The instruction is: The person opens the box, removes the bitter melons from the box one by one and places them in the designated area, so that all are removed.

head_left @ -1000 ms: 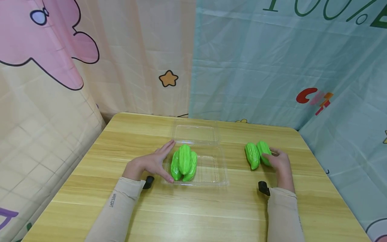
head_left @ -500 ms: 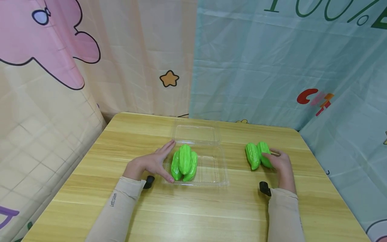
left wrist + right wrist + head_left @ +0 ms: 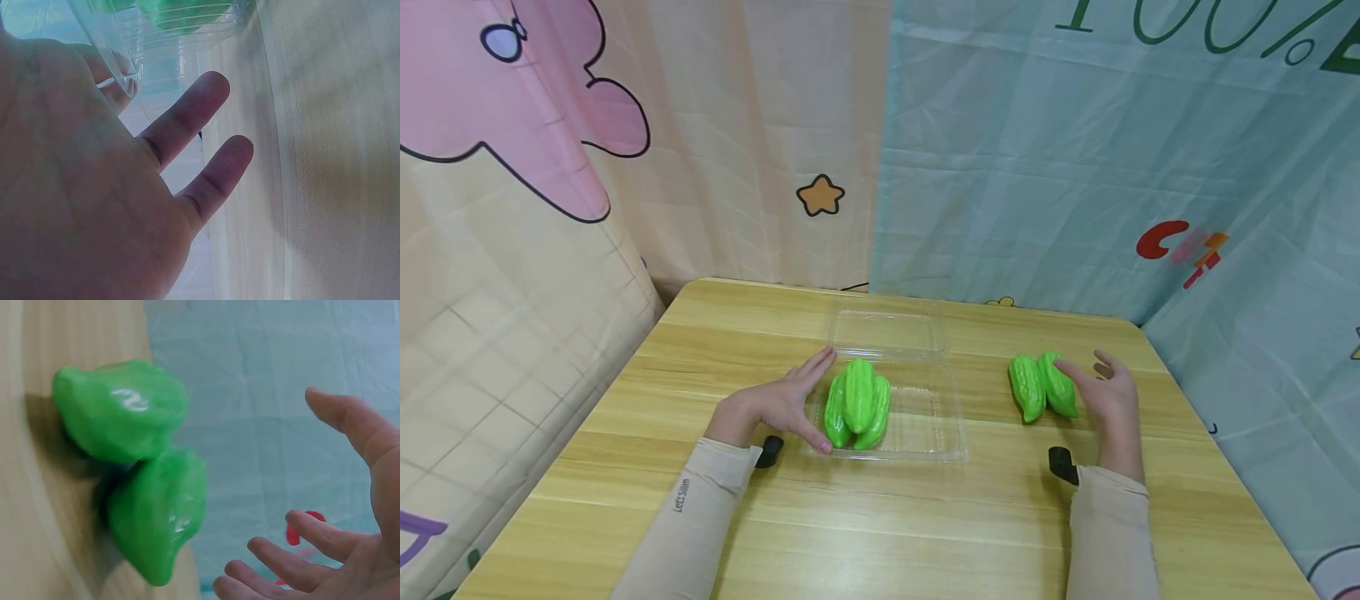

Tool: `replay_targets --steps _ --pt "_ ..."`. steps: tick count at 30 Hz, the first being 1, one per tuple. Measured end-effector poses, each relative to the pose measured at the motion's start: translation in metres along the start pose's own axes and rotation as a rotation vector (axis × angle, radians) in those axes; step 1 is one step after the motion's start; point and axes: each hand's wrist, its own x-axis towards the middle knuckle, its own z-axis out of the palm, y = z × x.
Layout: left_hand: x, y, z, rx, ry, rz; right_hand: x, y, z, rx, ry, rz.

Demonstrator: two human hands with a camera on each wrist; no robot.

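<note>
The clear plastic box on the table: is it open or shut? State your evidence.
Open. The clear plastic box has its lid folded back flat on the table behind it, and green fruits stand uncovered in its tray.

glossy green plastic gourds (image 3: 1043, 387), clear thin plastic tray (image 3: 925, 425), wood-grain table (image 3: 880, 517), cloth backdrop (image 3: 1037, 167)

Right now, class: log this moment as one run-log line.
left hand: steadies clear tray | right hand: open beside two green gourds | table
</note>
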Motion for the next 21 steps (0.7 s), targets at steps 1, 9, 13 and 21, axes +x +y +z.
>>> replay_targets --steps 1,9,13,21 --pt "0.000 0.000 0.000 0.003 -0.003 -0.002 -0.002 -0.003 -0.001 -0.002 0.010 -0.015" --pt "0.001 0.000 0.000 0.011 0.003 0.007 -0.019 -0.027 -0.002 0.034 0.067 -0.110" --pt "0.000 0.001 0.000 0.012 0.006 0.010 -0.029 -0.037 0.003 0.040 0.052 -0.158" --pt "0.000 0.001 0.000 0.018 0.007 0.004 -0.040 -0.052 0.016 0.071 -0.031 -0.251"
